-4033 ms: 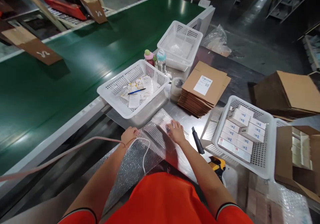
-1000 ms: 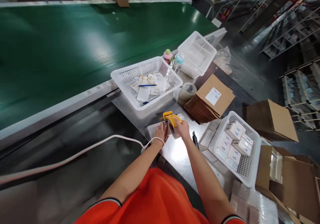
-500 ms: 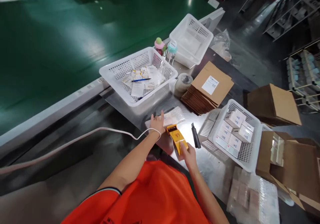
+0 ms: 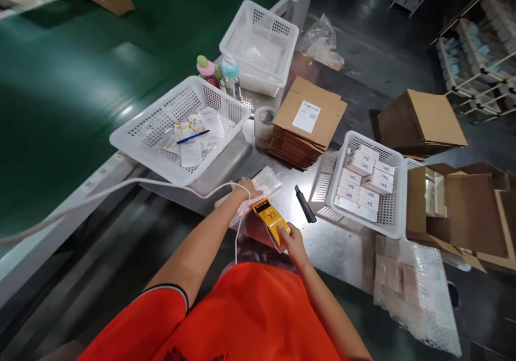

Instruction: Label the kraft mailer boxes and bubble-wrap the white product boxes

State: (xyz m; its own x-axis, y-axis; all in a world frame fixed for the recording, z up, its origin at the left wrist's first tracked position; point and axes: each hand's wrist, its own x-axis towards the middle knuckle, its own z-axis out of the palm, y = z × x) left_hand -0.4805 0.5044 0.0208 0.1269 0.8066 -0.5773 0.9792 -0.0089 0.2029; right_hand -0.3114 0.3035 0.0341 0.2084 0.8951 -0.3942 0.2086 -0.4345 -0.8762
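My right hand (image 4: 294,244) grips a yellow tape dispenser (image 4: 272,218) with a red mark, its dark mouth end lying against a bubble-wrapped packet (image 4: 269,182). On the left part of that packet, my left hand (image 4: 245,188) holds the wrap down, fingers curled and thumb stretched toward the dispenser. What lies inside the wrap cannot be made out. A white cable (image 4: 193,190) crosses my left wrist. Just right of the dispenser, apart from both hands, lies a black box cutter (image 4: 305,204) on the metal table (image 4: 282,259).
Behind my left hand stands a white basket (image 4: 161,172) with papers and a blue pen (image 4: 193,137). Flat cartons (image 4: 322,105) are stacked beside tape rolls (image 4: 264,129). Small white boxes (image 4: 358,186) fill a basket at right, near open cartons (image 4: 475,205). A green conveyor (image 4: 72,76) runs at left.
The view has shifted, and most things appear farther left. My left fingers, spread before, are now curled on the packet. The tape dispenser stays in my right hand beside it.
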